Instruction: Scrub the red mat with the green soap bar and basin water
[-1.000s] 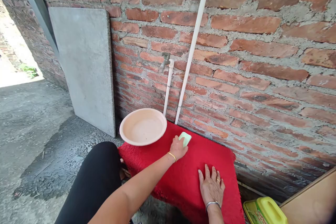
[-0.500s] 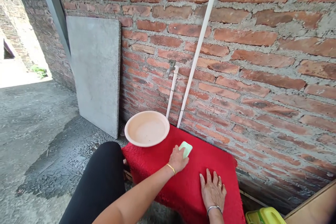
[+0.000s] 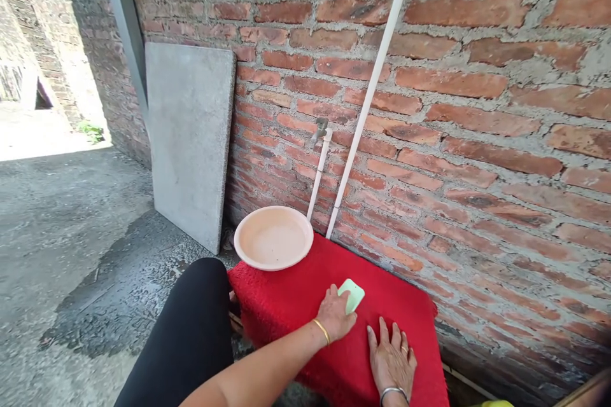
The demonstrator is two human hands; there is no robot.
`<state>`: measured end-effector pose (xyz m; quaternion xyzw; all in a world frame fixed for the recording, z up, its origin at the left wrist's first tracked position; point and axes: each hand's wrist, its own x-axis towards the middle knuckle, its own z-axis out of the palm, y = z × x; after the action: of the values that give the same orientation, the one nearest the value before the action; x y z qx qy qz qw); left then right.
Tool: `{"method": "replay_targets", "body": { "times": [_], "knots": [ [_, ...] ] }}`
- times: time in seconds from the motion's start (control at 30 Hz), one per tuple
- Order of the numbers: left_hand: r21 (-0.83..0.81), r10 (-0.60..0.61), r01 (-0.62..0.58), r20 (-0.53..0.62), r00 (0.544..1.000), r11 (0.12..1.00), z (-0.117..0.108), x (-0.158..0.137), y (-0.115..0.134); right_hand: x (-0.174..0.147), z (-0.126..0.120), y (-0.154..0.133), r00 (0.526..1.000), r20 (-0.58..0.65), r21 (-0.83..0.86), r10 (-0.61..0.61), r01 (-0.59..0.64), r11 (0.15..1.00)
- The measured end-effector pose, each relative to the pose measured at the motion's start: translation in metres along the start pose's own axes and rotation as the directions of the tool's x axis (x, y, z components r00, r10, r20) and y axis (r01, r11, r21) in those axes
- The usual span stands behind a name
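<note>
My left hand (image 3: 337, 315), with a gold bracelet on its wrist, grips a pale green block with rounded corners (image 3: 352, 297). The block looks like the back of a scrubbing brush; its underside is hidden against the red cloth (image 3: 286, 305). To the right, my right hand (image 3: 394, 359) lies flat on the same cloth, fingers spread, with a ring and a silver bracelet. The cloth covers a low surface and hangs over its edges.
A pale pink basin (image 3: 273, 238) stands on the cloth's far left corner. Behind rise a brick wall (image 3: 458, 159), a tap (image 3: 319, 129) and white pipes (image 3: 370, 92). A grey slab (image 3: 188, 146) leans at left beside wet floor (image 3: 124, 292). My black-clad knee (image 3: 191, 324) is close by.
My left hand has slid the pale green block over the cloth, rightward and a little nearer to me. My right hand stays flat on the cloth. The view has shifted slightly.
</note>
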<state>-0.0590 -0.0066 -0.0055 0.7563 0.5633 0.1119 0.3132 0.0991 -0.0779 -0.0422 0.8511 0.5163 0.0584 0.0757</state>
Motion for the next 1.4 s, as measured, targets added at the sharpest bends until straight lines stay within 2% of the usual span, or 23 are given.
{"method": "replay_targets", "body": {
  "times": [0.13,0.23,0.33,0.43,0.53,0.6,0.7,0.83,0.93,1.1,1.17,1.27,1.4],
  "knots": [
    [0.083,-0.137,0.157,-0.208,0.969,0.984,-0.036,-0.001,-0.037,-0.001,0.0,-0.002,1.0,-0.009,0.01,0.007,-0.007,1.0],
    [0.121,-0.222,0.26,-0.264,0.939,0.958,-0.052,-0.004,-0.051,-0.001,0.0,-0.002,1.0,-0.013,0.025,0.006,-0.006,1.0],
    [0.143,-0.202,0.234,-0.209,0.957,0.962,-0.04,-0.012,-0.039,0.0,0.002,-0.001,1.0,-0.014,0.037,0.011,-0.011,0.999],
    [0.122,-0.059,0.066,-0.065,0.996,0.99,-0.013,-0.02,-0.017,0.003,0.007,0.001,1.0,-0.012,0.052,0.001,0.0,0.999],
    [0.038,0.062,-0.064,0.053,0.997,0.997,0.003,-0.023,-0.008,0.007,0.014,0.003,1.0,-0.018,0.059,-0.008,0.009,0.998],
    [0.012,0.046,-0.047,0.038,0.998,0.999,-0.002,-0.024,-0.016,0.008,0.017,0.004,0.999,-0.034,0.057,-0.002,0.004,0.998],
    [0.06,-0.055,0.06,-0.079,0.995,0.996,-0.027,-0.026,-0.043,0.008,0.018,0.002,0.998,-0.058,0.049,0.005,-0.003,0.999],
    [0.129,-0.194,0.225,-0.218,0.957,0.966,-0.056,-0.033,-0.072,0.005,0.015,-0.001,0.998,-0.069,0.031,0.011,-0.008,0.999],
    [0.151,-0.203,0.237,-0.21,0.956,0.96,-0.048,-0.04,-0.068,0.004,0.014,-0.001,0.997,-0.08,0.021,0.008,-0.006,1.0],
    [0.092,-0.042,0.043,-0.018,0.999,0.995,-0.006,-0.048,-0.031,0.01,0.024,0.003,0.994,-0.109,0.028,0.009,-0.006,1.0],
    [0.043,0.0,-0.002,0.034,0.999,0.999,0.0,-0.049,-0.025,0.012,0.027,0.004,0.995,-0.102,0.043,0.004,0.0,0.999],
    [0.045,-0.026,0.026,0.001,1.0,0.999,-0.011,-0.05,-0.038,0.013,0.028,0.004,0.995,-0.095,0.056,-0.005,0.011,0.998],
    [0.131,-0.173,0.195,-0.165,0.971,0.972,-0.044,-0.047,-0.073,0.009,0.02,0.002,0.998,-0.057,0.07,0.0,0.004,0.998]
  ]
}}
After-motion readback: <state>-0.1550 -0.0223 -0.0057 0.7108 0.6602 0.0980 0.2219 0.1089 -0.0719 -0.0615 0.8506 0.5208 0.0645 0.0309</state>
